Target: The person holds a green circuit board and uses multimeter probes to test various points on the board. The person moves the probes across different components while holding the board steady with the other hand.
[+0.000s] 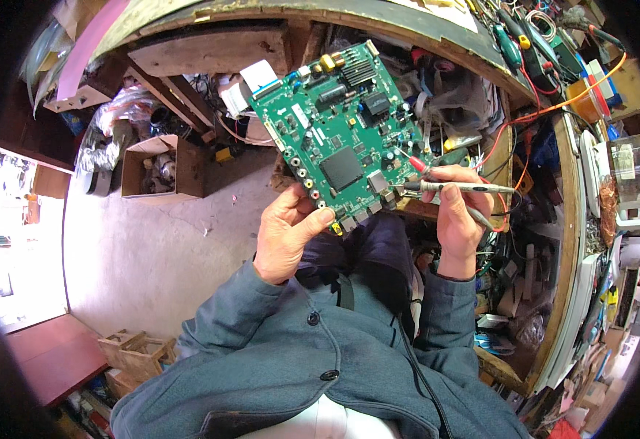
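A green circuit board point(313, 132) is held up over my lap, tilted, with a large black square chip, a black finned heat sink and a row of round sockets along its left edge. My left hand point(291, 238) is closed on its lower left corner, thumb in front by the sockets. Beside the board's lower right edge, my right hand point(455, 212) grips a red test probe point(417, 165) and a slim grey pen-like tool point(490, 188). The probe's thin tip points at the board's right part; whether it touches, I cannot tell.
A wooden workbench edge point(437, 29) curves across the far side and down the right. On it lie screwdrivers point(506, 45), wires and a clear plastic container point(634, 179). An orange cable point(554, 106) trails to my right. An open cardboard box point(163, 172) stands on the floor at left.
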